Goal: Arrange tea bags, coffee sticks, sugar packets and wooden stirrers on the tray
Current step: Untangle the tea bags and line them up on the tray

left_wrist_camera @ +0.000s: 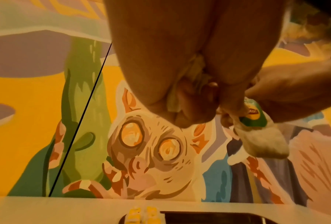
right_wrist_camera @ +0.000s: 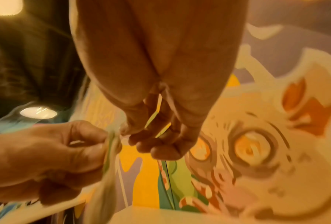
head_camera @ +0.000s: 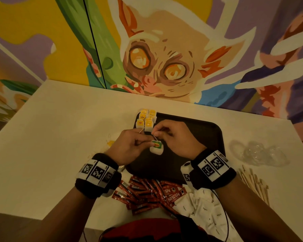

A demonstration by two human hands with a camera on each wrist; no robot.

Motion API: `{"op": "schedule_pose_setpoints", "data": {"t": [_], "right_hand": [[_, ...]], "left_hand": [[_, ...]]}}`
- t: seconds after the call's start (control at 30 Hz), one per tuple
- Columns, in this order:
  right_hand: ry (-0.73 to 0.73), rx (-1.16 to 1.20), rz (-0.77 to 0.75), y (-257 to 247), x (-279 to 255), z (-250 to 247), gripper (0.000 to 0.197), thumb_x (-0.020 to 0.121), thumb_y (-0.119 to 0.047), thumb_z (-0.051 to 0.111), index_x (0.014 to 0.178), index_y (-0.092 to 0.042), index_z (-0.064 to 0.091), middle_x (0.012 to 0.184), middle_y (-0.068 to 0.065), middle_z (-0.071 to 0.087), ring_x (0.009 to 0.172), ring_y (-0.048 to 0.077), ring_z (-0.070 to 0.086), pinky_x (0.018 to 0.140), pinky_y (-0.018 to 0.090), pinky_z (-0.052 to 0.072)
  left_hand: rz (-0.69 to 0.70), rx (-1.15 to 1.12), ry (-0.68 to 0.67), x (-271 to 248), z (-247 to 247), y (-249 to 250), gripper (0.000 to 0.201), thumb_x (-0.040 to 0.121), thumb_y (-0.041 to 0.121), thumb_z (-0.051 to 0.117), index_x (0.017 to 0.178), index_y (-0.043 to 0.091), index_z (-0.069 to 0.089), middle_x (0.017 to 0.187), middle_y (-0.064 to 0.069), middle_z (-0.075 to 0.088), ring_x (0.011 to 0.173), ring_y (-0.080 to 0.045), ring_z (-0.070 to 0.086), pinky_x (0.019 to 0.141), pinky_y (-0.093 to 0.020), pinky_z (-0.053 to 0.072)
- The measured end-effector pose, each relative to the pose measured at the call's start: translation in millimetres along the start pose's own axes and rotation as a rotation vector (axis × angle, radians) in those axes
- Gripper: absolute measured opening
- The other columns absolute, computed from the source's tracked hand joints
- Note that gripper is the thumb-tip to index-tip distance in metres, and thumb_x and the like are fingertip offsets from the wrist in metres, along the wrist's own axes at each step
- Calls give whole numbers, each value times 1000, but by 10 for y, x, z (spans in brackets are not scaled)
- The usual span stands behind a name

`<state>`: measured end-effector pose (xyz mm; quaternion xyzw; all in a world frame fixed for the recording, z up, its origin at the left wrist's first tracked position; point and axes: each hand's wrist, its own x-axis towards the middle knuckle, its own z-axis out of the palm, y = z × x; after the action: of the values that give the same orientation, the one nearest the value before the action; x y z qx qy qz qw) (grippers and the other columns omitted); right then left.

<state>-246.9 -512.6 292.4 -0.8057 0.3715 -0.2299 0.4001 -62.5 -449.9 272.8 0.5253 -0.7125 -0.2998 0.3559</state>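
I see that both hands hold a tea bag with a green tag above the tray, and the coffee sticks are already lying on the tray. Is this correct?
Not quite. The coffee sticks are not on the tray: the head view shows them in a pile on the table, by the tray's near edge. The rest holds: the left hand and right hand hold the tea bag with the green tag above the tray.

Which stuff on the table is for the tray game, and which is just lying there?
For the job:
tray
yellow tea bags
green-tagged tea bag, held by left hand and right hand
coffee sticks
sugar packets
wooden stirrers

Just lying about:
clear plastic wrap
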Motion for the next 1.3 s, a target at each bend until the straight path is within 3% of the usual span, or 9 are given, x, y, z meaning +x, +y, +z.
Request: {"op": "schedule_pose_setpoints", "data": {"t": [0.17, 0.27, 0.4, 0.5, 0.7, 0.83, 1.0, 1.1, 1.3], "right_hand": [[-37, 198, 141, 241, 51, 115, 18, 92, -2, 62, 106, -9, 71, 102, 2, 72, 97, 15, 68, 89, 29, 55], [-70, 269, 182, 292, 35, 201, 21, 95, -1, 58, 107, -13, 71, 99, 0, 72, 82, 13, 69, 71, 27, 57], [-86, 374, 248, 291, 25, 282, 23, 97, -2, 54, 109, -14, 70, 97, 4, 71, 76, 15, 63, 65, 24, 54], [-92, 490, 331, 251, 21, 320, 21, 100, -7, 50, 110, -6, 69, 96, 6, 69, 75, 9, 61, 65, 23, 53], [-53, 548, 370, 223, 25, 345, 28, 99, -32, 52, 101, -11, 71, 100, 13, 70, 75, 13, 61, 63, 24, 52], [-19, 405, 311, 339, 55, 385, 21, 98, -22, 56, 104, -7, 69, 99, 16, 70, 73, 17, 62, 60, 22, 53], [-39, 374, 260, 413, 60, 428, 14, 97, -19, 59, 100, -12, 70, 97, 10, 70, 70, 8, 62, 59, 21, 51], [-34, 308, 256, 470, 69, 450, 15, 95, -25, 62, 101, -14, 72, 96, 4, 72, 74, 4, 63, 63, 19, 49], [6, 213, 341, 657, 167, 544, 17, 91, -28, 68, 102, -18, 75, 97, -12, 71, 94, 7, 66, 89, 30, 53]], "left_hand": [[-144, -167, 152, 45, 7, 22, 16, 85, 16, 70, 99, 11, 76, 58, 9, 50, 61, -3, 49, 71, -17, 47], [-268, -231, 261, 74, 44, -22, 5, 84, 14, 73, 82, 10, 74, 54, 12, 49, 63, -7, 54, 81, -26, 55], [-373, -255, 329, 69, 99, -60, 8, 83, 16, 73, 84, 8, 75, 60, 0, 53, 59, -4, 48, 62, -13, 46], [-418, -233, 380, 70, 128, -113, 12, 83, 18, 74, 86, 6, 75, 53, 14, 52, 50, 0, 46, 51, -7, 36], [-417, -226, 343, 58, 122, -162, 11, 85, 19, 72, 85, 9, 75, 45, 17, 44, 45, 0, 42, 50, -9, 36], [-386, -253, 332, 82, 82, -150, 8, 86, 20, 70, 91, 15, 74, 55, 8, 43, 49, 0, 43, 54, -8, 37], [-352, -251, 322, 95, 59, -206, 8, 86, 17, 71, 93, 18, 75, 50, 17, 47, 53, 1, 46, 58, -7, 38], [-334, -226, 331, 111, 69, -224, 8, 86, 15, 70, 91, 16, 76, 54, 13, 47, 55, -2, 46, 59, -8, 38], [-423, -158, 360, 98, 137, -360, 6, 87, 21, 69, 87, 20, 75, 59, 3, 49, 55, -3, 44, 56, -11, 37]]}}
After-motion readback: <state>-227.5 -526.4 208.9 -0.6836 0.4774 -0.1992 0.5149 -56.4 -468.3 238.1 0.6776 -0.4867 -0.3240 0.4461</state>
